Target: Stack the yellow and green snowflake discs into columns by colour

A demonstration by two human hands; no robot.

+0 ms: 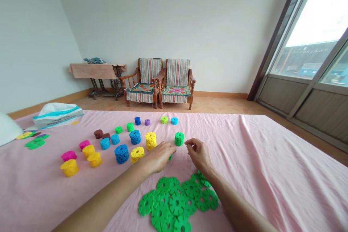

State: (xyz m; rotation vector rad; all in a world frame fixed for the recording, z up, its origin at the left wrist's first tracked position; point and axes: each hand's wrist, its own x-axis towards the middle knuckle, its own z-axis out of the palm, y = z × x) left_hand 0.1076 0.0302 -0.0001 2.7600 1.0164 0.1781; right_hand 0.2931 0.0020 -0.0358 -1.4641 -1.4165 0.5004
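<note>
Stacking green snowflake-shaped discs, by the look of it, with one neat upright green stack at the centre of the frame and loose green discs spread flat and overlapping across the lower centre. Reaching over the cloth with the left hand, left of that stack, fingers bent down above a bit of green; cannot tell whether grasping it or merely covering it. Holding the right hand just right of the green stack, apart from it, fingers curled, no disc showing between the tips; cannot tell whether clenched on anything small. For good results, pick up discs singly by the rim, lower each one flat, line up the notches and let go only once seated. Better to square the sides with light pressure from both hands at once than to push from one side, given the soft, wrinkled pink cloth underneath. Mind the left forearm, partly covering a short yellow stack left of centre: lift clear rather than sweep sideways, to avoid toppling it.
</note>
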